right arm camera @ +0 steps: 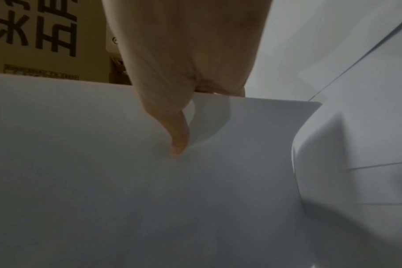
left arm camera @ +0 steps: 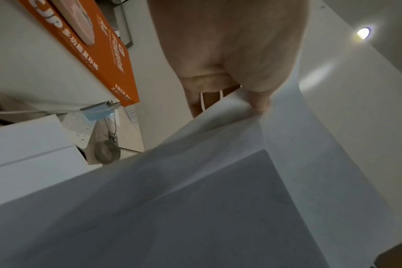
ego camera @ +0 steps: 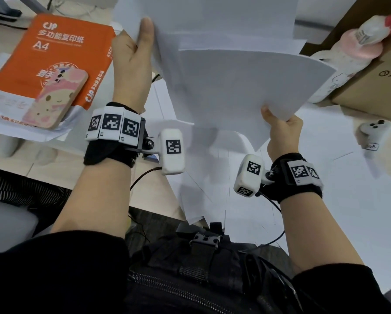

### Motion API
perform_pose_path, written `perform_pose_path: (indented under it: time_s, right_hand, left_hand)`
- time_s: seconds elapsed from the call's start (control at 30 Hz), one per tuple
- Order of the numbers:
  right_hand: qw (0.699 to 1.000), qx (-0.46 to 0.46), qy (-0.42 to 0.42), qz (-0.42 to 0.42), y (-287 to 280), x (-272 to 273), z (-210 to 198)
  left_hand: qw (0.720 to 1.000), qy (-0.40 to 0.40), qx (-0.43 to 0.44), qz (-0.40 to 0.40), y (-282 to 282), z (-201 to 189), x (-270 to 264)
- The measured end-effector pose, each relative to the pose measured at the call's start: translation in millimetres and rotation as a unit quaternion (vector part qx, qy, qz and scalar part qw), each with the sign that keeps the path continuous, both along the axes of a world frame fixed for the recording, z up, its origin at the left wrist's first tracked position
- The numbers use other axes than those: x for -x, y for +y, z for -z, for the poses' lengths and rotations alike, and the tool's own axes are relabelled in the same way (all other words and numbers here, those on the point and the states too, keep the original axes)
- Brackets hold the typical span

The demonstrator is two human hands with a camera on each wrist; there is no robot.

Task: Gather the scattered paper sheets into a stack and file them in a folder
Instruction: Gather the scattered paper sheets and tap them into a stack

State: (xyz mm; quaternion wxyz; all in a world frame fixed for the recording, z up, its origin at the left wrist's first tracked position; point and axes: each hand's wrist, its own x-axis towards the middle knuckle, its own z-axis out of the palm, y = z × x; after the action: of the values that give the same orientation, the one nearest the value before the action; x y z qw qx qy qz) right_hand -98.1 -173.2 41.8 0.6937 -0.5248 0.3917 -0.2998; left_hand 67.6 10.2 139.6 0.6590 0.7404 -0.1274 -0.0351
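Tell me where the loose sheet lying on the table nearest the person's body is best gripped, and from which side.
Probably its near corner overhanging the table edge: the loose sheet juts past the edge toward the person, so a thumb and finger could pinch it from below and above, coming from the body side. Both the left hand and right hand already hold the gathered sheets.

An orange pack of A4 paper (ego camera: pixel 54 57) lies at the left edge of the desk (ego camera: pixel 360 189). A pink phone (ego camera: pixel 56 98) with a cartoon face rests on top of the pack. At the right edge sits a brown box (ego camera: pixel 371 87). A white and pink soft toy (ego camera: pixel 348 48) leans on the box. A small white controller (ego camera: pixel 374 129) lies on the desk just in front of the box.
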Motion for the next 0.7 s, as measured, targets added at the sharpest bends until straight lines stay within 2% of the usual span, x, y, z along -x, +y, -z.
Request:
perform_pose_path:
  time_s: [0.1,0.3,0.43,0.7]
  right_hand:
    - [1.0,0.0,0.004,0.01,-1.0,1.8,0.5]
    - [1.0,0.025,0.006,0.003,-2.4,2.7,-2.6]
    - [1.0,0.024,0.008,-0.004,-4.9,3.1,-2.1]
    - [1.0,0.017,0.008,-0.01,-13.6,6.4,0.5]
  left_hand:
    - [0.999,-0.027,-0.033,0.02,-3.4,-3.4,6.6]
    - [0.997,0.007,-0.047,0.063,-14.7,12.9,2.6]
    - [0.994,0.06,-0.028,0.09,-21.4,21.5,3.6]
    - [0.99,0.07,0.0,0.125,-21.6,53.4,11.0]
